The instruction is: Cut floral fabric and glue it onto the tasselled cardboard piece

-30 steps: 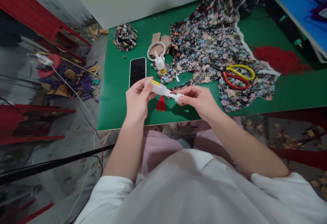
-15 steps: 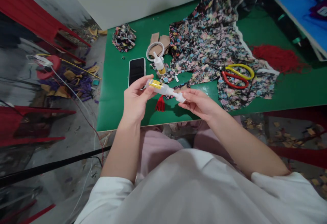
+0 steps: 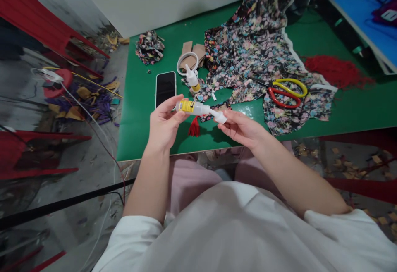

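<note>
Between thumb and fingers, my left hand (image 3: 163,127) grips a small clear glue bottle (image 3: 198,108) with a yellow label, held nearly level above the table edge. My right hand (image 3: 243,128) pinches a white cap (image 3: 220,117) at the bottle's nozzle end. The cap and nozzle meet at a slight angle; whether they are joined I cannot tell. Below the bottle lie a red tassel (image 3: 194,127) and a small floral piece (image 3: 204,118), partly covered. A second glue bottle (image 3: 192,80) stands just beyond, on a floral scrap.
On the green table (image 3: 133,139) are a phone (image 3: 165,88), a tape roll (image 3: 179,63), brown card pieces (image 3: 187,47), a bunched floral cloth (image 3: 149,48), and a large floral fabric (image 3: 242,57). Scissors (image 3: 287,92) rest on that fabric, near red threads (image 3: 338,71).
The glue bottle has tilted to lie more level, and its nozzle now bends a little against the cap. Both hands keep their grips; the view has shifted slightly.
</note>
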`<act>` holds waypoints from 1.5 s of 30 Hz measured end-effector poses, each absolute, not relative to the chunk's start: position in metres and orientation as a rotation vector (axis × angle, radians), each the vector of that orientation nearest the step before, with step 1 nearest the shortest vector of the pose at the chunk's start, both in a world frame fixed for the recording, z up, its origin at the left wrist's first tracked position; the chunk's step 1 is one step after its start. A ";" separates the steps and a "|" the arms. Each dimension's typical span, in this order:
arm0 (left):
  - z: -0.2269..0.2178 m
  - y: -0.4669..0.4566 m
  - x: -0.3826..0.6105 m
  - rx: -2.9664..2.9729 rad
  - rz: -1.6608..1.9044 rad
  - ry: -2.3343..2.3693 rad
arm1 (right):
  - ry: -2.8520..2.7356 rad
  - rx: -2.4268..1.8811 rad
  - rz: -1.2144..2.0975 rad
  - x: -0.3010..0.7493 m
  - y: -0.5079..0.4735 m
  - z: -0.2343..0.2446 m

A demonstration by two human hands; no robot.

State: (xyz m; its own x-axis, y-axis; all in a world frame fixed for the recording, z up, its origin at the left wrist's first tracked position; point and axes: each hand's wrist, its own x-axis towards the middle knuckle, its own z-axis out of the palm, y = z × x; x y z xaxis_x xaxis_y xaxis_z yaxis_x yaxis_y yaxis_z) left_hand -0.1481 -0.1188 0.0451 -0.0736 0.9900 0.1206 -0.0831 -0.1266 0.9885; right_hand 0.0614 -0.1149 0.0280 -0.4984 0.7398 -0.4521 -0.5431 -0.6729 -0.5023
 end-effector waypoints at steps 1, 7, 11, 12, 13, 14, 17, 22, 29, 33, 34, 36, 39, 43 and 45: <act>0.045 -0.119 -0.148 1.191 1.396 1.133 | -0.384 -0.848 2.176 0.062 -0.115 0.027; 0.040 -0.120 -0.154 1.150 1.395 1.208 | -0.490 -0.846 2.079 0.066 -0.113 0.025; 0.039 -0.121 -0.159 1.111 1.400 1.243 | -0.580 -0.914 1.987 0.069 -0.110 0.026; 0.040 -0.121 -0.160 1.094 1.399 1.252 | -0.598 -0.925 1.966 0.069 -0.110 0.026; 0.040 -0.121 -0.160 1.074 1.395 1.263 | -0.627 -0.930 1.943 0.068 -0.110 0.027; 0.040 -0.121 -0.159 1.053 1.388 1.273 | -0.672 -0.934 1.909 0.067 -0.111 0.027; 0.041 -0.121 -0.156 1.003 1.342 1.275 | -0.903 -0.960 1.691 0.064 -0.114 0.029; 0.041 -0.121 -0.147 0.958 1.275 1.250 | -1.337 -1.054 1.203 0.064 -0.122 0.044; 0.047 -0.121 -0.141 0.936 1.218 1.331 | -1.826 -0.978 0.606 0.071 -0.121 0.058; 0.050 -0.123 -0.140 0.980 1.210 1.385 | -1.967 -0.970 0.456 0.071 -0.116 0.055; 0.051 -0.123 -0.139 0.996 1.217 1.393 | -1.984 -0.973 0.452 0.071 -0.115 0.054; 0.052 -0.123 -0.139 1.021 1.252 1.405 | -1.995 -0.970 0.487 0.070 -0.115 0.053; 0.053 -0.122 -0.140 1.057 1.296 1.413 | -1.917 -0.977 0.700 0.070 -0.114 0.052; 0.054 -0.123 -0.142 1.100 1.289 1.398 | -1.564 -1.031 1.307 0.070 -0.111 0.046; 0.054 -0.123 -0.143 1.115 1.277 1.398 | -1.338 -1.013 1.590 0.070 -0.109 0.041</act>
